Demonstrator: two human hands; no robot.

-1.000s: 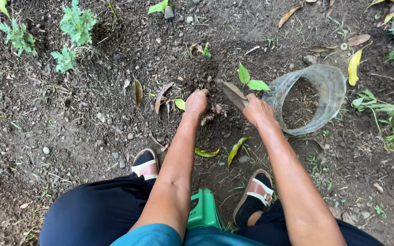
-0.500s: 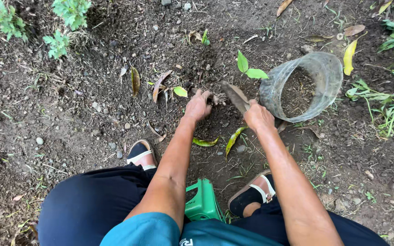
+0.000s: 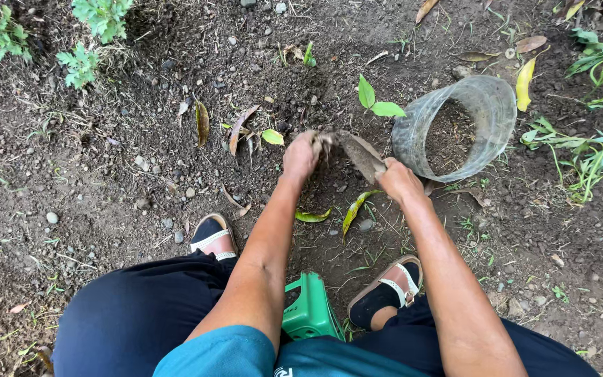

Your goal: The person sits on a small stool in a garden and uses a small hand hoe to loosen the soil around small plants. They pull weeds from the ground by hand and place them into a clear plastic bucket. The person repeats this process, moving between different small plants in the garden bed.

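Item one, left hand (image 3: 300,155): I log it closed around a small clump of dark roots and soil (image 3: 324,139), fingers curled together at the ground. Item two, right hand (image 3: 399,180): clamped on the handle end of a flat, soil-caked brown trowel blade (image 3: 361,155), whose tip meets the clump just beside the left hand. Item three: a small green two-leaved seedling (image 3: 377,102), upright in the bare dark soil (image 3: 141,160) just beyond the blade. Item four: a clear, crumpled plastic container holding dark earth (image 3: 455,126), tilted on its side, near the right hand and beside the seedling. Item five: fallen yellow-green leaves (image 3: 354,208) under the forearms. Item six: two feet in dark sandals with white straps (image 3: 212,236), with a green plastic stool (image 3: 308,315) between them. Item seven: green leafy plants (image 3: 99,21) at the far left, well apart. Risk note, my judgement: blade edge and left fingers are touching or nearly so, and a slip of the trowel could nick the fingers; a sweep outward could clip the seedling or tip more earth from the container.
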